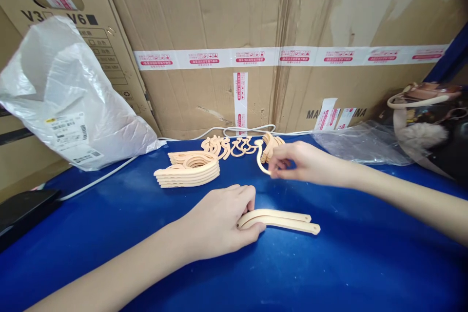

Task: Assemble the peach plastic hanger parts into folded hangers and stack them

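Left forearm [139, 265] slants inward, both hands [223, 222] pinching pieces [288, 225].

Bright, fairly even light reaches my desk [329, 273], leaving a pale sheen between my left hand [221, 224] and right hand [298, 163] and white glare on the plastic bag [62, 83]. Shadows look soft. Wide-angle distortion stretches my forearms [142, 261]; the upper right corner is dark, blurred.

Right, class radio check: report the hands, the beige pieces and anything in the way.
Left hand gripping two curved strips. Right hand pinching one hook by its end. White cable at left, clear of both hands.
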{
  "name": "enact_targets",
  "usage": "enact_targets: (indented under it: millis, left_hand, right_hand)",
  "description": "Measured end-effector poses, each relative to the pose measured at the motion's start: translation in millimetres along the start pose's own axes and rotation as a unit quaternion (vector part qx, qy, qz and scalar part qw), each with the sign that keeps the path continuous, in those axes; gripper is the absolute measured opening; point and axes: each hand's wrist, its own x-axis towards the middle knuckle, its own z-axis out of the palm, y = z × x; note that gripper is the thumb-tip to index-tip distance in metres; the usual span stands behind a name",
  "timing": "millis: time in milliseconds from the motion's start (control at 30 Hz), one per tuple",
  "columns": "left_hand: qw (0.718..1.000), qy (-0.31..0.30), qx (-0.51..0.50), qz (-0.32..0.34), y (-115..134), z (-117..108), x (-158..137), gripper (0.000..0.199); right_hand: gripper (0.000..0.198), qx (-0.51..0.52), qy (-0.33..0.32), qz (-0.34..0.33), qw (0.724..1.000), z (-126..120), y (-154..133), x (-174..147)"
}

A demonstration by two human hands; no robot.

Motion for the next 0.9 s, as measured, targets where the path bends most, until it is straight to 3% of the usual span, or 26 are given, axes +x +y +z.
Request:
enact_targets:
  millis: [133, 233, 700, 900]
  left_hand:
    - [1.000, -0.010, 0.009, 0.001, 2, -1, 0, 0.022]
    - [1.000, -0.012, 0.013, 0.005, 1, -1, 1, 0.023]
    - [0.999, -0.029, 0.010, 0.013, 1, -2, -1, 0.024]
    - [0.997, -0.032, 0.059, 0.028, 3, -5, 0, 0.025]
  right_hand:
    - [0.005, 0.068, -0.042, 0.036, 0.996, 8, -7, -42]
    - [0.010, 0.090, -0.053, 0.069, 0.992, 12, -5, -56]
    - [0.027, 0.166, -0.086, 0.108, 0.976, 18, 1, -59]
    - [0.029, 0.170, -0.087, 0.109, 0.976, 20, 1, -58]
